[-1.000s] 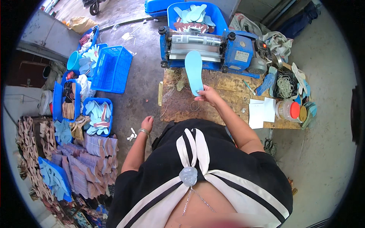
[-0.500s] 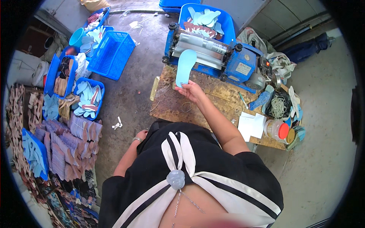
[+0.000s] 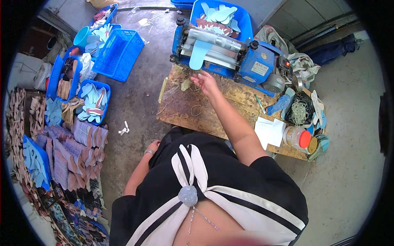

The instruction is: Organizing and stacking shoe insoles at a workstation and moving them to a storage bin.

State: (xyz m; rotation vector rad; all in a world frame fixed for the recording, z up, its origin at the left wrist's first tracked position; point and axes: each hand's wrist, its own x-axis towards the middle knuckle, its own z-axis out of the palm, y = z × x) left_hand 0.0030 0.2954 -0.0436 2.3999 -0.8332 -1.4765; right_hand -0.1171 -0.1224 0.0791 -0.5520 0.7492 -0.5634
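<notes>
A light-blue shoe insole [image 3: 200, 55] sits in the blue roller machine [image 3: 256, 67], its far end under the metal roller [image 3: 215, 39] and its rounded near end sticking out toward me. Just short of that end is my right hand [image 3: 206, 84], open, fingers loosely spread and holding nothing. A small gap separates the fingertips from the insole. My left hand [image 3: 153, 146] hangs low beside my dark clothing, a bracelet at the wrist. Its fingers are mostly hidden.
The machine stands on a worn wooden table [image 3: 221, 117] with paper sheets [image 3: 269, 132], string and a red-lidded jar [image 3: 297, 137]. Behind it, a blue bin [image 3: 246, 20] holds insoles. At left are a blue basket [image 3: 119, 55], more insole bins and stacked bundles [image 3: 67, 156].
The insole has left my right hand and gone forward into the rollers. My right hand has opened just behind it. My left hand stays low at my side.
</notes>
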